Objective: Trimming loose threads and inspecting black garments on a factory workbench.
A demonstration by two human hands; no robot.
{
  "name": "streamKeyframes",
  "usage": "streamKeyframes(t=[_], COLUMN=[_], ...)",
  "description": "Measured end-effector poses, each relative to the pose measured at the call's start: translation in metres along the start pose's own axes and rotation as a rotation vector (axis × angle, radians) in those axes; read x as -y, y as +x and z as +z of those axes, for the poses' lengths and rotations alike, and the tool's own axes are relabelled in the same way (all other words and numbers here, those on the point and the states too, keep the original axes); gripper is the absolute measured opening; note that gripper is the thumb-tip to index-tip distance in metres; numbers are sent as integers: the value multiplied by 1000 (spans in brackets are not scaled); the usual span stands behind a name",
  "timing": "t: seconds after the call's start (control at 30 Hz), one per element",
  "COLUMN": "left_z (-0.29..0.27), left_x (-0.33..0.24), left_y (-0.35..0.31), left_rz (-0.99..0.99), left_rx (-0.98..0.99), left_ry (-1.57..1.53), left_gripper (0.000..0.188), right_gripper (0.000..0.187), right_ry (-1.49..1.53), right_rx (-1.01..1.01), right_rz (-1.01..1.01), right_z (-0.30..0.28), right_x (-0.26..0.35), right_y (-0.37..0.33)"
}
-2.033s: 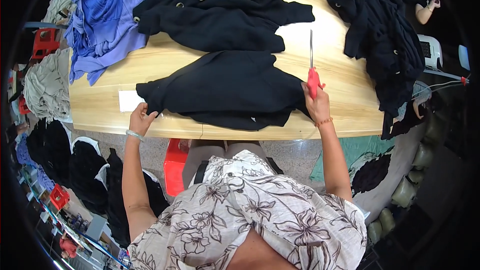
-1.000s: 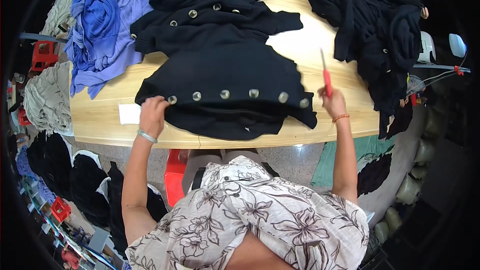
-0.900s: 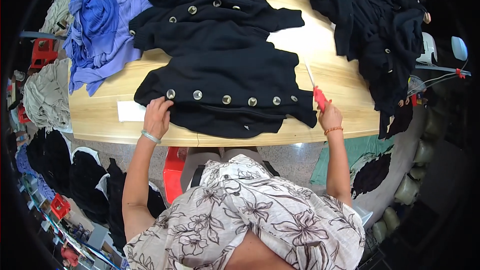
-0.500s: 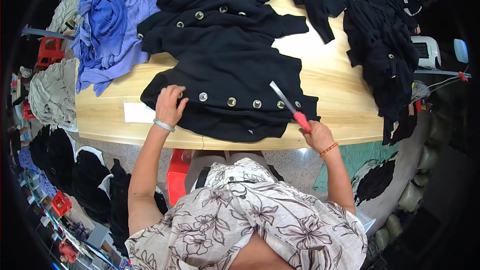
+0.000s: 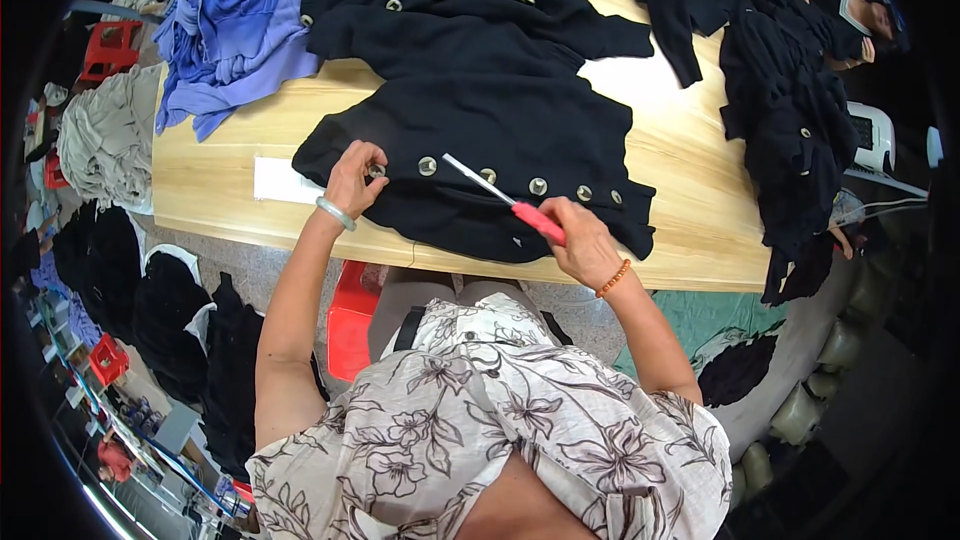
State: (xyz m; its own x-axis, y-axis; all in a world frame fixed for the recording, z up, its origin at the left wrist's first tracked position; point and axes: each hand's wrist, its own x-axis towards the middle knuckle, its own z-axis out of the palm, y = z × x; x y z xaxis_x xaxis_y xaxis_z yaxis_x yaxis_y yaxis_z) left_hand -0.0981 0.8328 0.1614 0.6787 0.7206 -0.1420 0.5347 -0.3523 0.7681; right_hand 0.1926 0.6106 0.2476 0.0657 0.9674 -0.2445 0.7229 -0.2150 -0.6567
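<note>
Because the black cardigan [image 5: 500,120] lay just inside the near edge of the counter [image 5: 195,195], both hands reached it from that side. The right hand [image 5: 588,245] had its grip closed around the handle of the red-handled scissors [image 5: 540,223], presumably so that the blade projected past the fingers. The left hand [image 5: 352,180] set thumb and forefinger about the leftmost button [image 5: 376,171]; this grip was narrow, probably to steady the cloth, but actual pinching could not be confirmed. The scissors' long axis ran diagonally, tip toward the counter's far left corner. The cardigan's long axis ran left to right, roughly parallel to the near edge, button row facing up. A white card [image 5: 283,180] lay at its left end. Beyond, a second black garment [image 5: 490,35] adjoined it, with purple knitwear [image 5: 240,35] toward the far left corner.
</note>
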Motion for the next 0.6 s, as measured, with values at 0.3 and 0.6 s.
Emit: streamKeyframes(t=[0.3, 0.6], left_z=[4, 63], left_x=[6, -30], left_y=[2, 31], left_rz=[207, 232], left_rx=[-135, -80], left_ry=[230, 73], left_gripper=[22, 17], right_gripper=[28, 27], right_ry=[1, -134], right_rx=[267, 213], right_rz=[-34, 228], right_z=[14, -5], right_x=[47, 26], right_y=[28, -17])
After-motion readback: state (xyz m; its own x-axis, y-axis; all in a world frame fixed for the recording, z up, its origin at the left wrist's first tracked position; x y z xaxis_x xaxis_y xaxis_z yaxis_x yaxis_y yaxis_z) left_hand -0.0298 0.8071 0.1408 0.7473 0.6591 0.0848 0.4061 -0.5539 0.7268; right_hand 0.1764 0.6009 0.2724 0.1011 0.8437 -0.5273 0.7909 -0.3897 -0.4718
